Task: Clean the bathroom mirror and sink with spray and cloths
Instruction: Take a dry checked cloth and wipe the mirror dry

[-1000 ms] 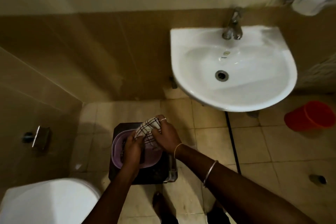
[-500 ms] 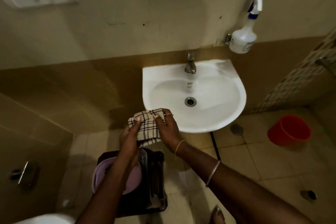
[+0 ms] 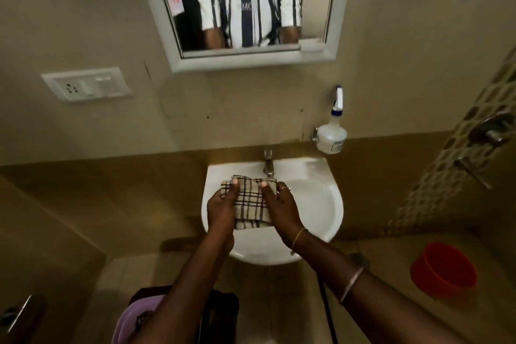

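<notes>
Over sink [image 3: 312, 204], both hands [image 3: 223, 211] [image 3: 282, 211] grip cloth [image 3: 250, 198], seemingly folded.

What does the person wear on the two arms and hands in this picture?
Both forearms are bare, with no sleeves reaching them. The right hand has a thin ring on one finger, a fine yellow band at the wrist and a silver-coloured bangle higher on the forearm. The left hand shows no jewellery.

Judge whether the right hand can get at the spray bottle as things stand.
Probably yes: nothing stands between the right hand and the spray bottle, up and to its right. The hand would first have to release the checked cloth.
</notes>
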Demonstrator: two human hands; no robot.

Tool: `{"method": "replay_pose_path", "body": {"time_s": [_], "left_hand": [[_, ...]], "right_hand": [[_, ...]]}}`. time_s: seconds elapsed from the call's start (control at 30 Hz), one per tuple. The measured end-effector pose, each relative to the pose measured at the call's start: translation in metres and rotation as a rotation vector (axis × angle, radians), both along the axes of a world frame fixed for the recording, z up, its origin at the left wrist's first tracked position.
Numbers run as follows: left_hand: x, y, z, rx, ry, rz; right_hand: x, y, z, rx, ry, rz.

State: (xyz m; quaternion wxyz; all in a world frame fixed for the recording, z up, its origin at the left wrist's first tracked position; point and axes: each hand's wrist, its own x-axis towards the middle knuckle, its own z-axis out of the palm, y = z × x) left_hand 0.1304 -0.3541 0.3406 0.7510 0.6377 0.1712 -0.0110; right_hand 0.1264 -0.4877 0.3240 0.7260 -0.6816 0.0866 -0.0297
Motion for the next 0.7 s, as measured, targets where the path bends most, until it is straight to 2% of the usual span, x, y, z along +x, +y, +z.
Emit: {"method": "replay_pose_path", "body": {"time_s": [0.2,0.23,0.33,0.43,0.57,0.7], "left_hand": [[0.008,-0.035,0.069,0.085,-0.142,0.043],[0.01,-0.038,0.078,0.101,-0.176,0.052],[0.015,-0.046,0.118,0.151,-0.272,0.104],[0.026,-0.049,0.16,0.218,-0.342,0.072],[0.041,-0.042,0.205,0.317,-0.399,-0.026],[0.059,-0.03,0.24,0.352,-0.445,-0.049]], "right_hand": [[0.014,-0.035,0.066,0.12,-0.028,0.08],[0.016,-0.037,0.073,0.082,-0.071,0.063],[0.023,-0.052,0.099,-0.326,-0.365,-0.017],[0.038,-0.051,0.13,-0.7,-0.703,0.1],[0.054,-0.038,0.159,-0.772,-0.762,0.277],[0.074,-0.022,0.185,-0.91,-0.737,0.279]]}}
